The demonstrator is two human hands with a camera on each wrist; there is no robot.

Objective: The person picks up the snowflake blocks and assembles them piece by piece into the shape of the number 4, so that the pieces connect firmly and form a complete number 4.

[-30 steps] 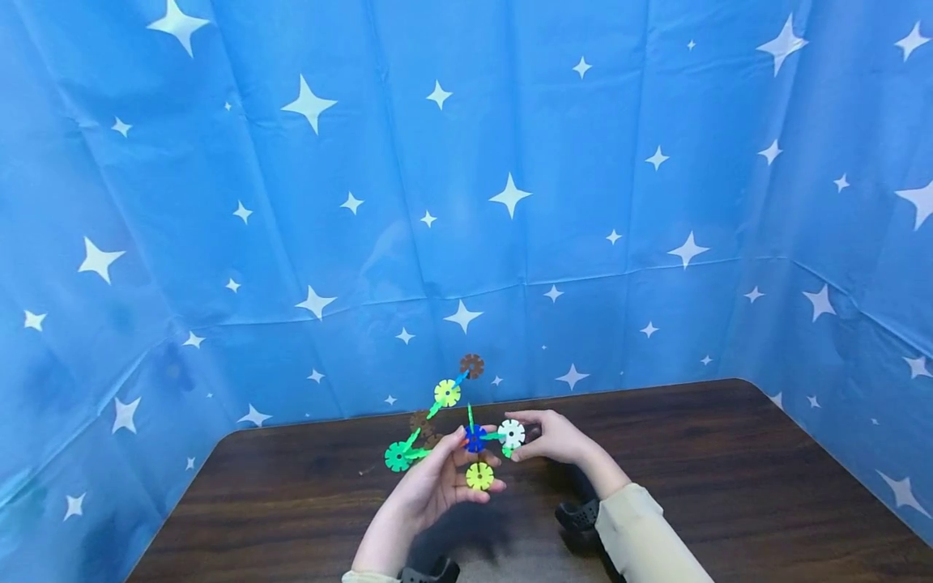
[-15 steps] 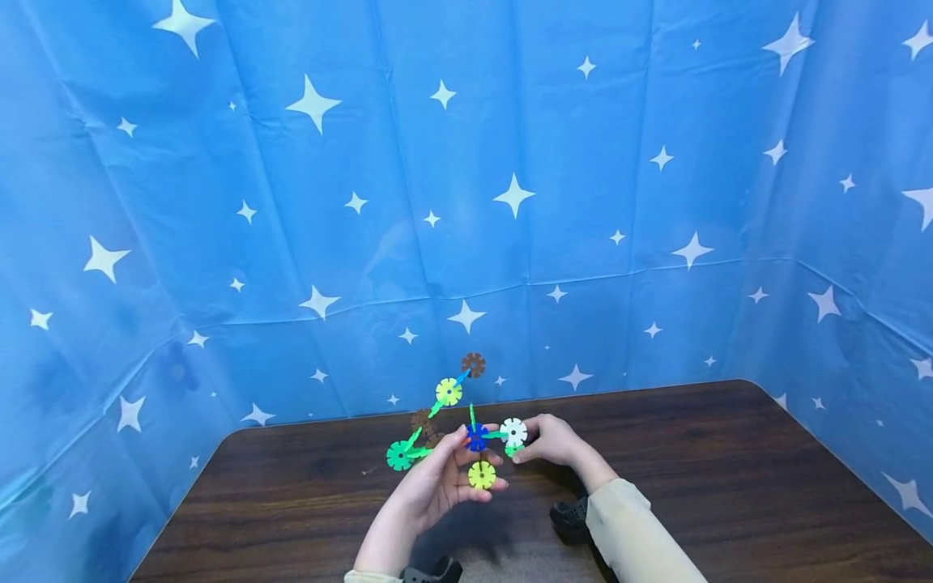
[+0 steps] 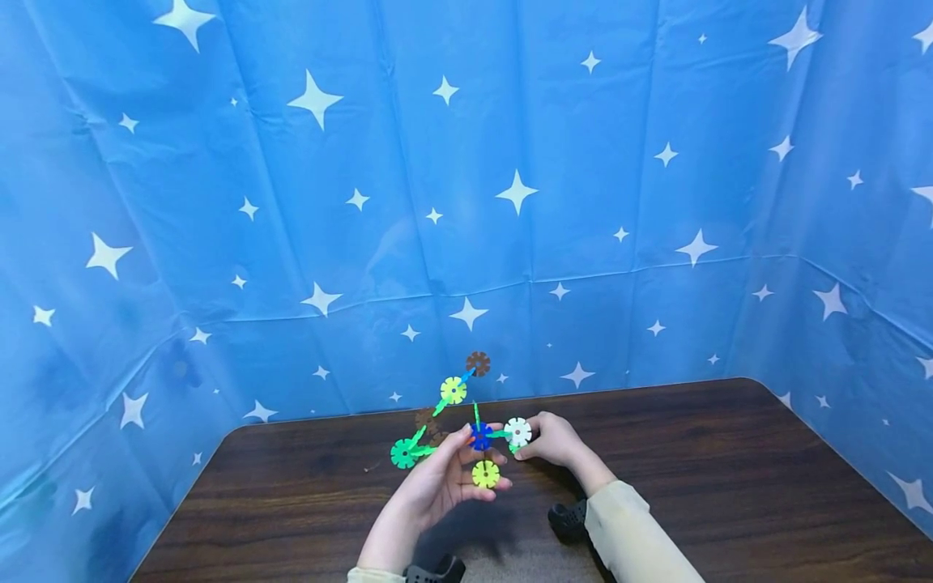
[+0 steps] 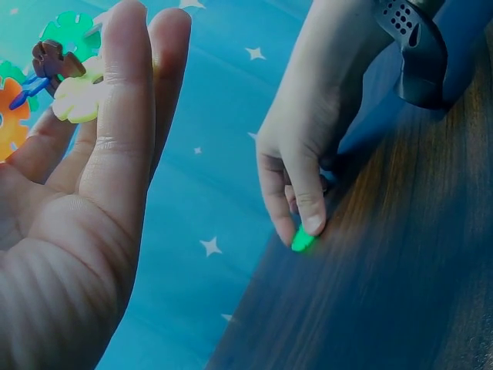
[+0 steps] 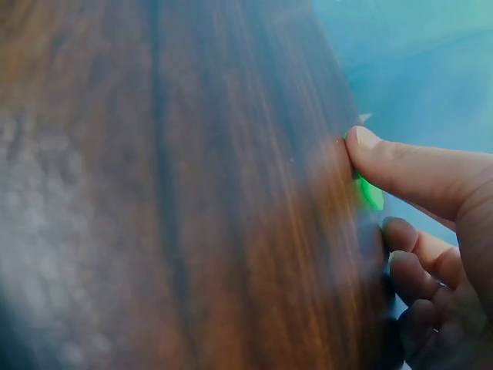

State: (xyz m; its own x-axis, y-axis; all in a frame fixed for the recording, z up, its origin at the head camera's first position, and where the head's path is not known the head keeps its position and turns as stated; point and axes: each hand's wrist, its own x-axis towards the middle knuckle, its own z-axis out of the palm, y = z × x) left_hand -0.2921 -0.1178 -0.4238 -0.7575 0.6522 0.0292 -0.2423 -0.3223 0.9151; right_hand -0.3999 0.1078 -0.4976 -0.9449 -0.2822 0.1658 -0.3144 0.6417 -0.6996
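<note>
My left hand holds a toy of interlocking notched plastic discs above the table, with the thumb by the blue disc. A yellow disc hangs below the blue one, and a white disc is at its right. The toy's chain runs up through another yellow disc to a brown disc; a green disc juts out left. My right hand, beside the white disc, pinches a bright green disc between thumb and fingers. Whether that disc touches the white one is unclear.
The dark wood table extends around both hands. A blue curtain with white stars stands behind it and at the sides. Black straps are on the wrists.
The right fingers have drawn in behind the white disc, where the index finger earlier reached over its top. Hands and toy sit slightly farther right in view. The left hand keeps its grip.
</note>
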